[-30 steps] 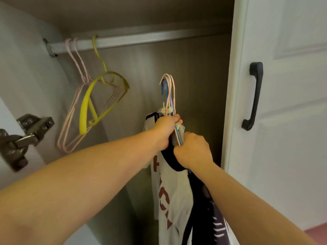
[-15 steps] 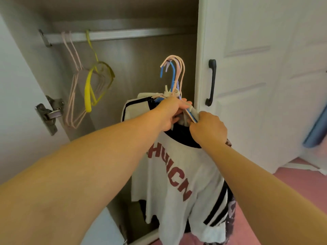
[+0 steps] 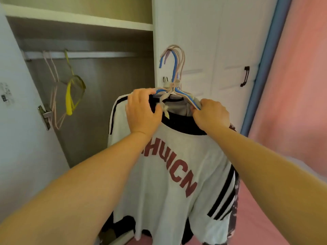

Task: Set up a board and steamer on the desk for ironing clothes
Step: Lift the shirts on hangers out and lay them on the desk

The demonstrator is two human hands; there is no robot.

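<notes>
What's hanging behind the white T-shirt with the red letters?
Behind the white T-shirt a dark garment shows along its right edge, and several hanger hooks rise above the collar. How many garments hang there is hidden by the shirt.

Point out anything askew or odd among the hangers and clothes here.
The yellow hanger left on the wardrobe rail hangs twisted and bent out of shape. The bunch of hangers held by both hands carries several garments at once, white shirt in front.

White shirt [image 3: 169,200] (red lettering, black stripes); blue, seemingly pink hangers [image 3: 174,71].
</notes>
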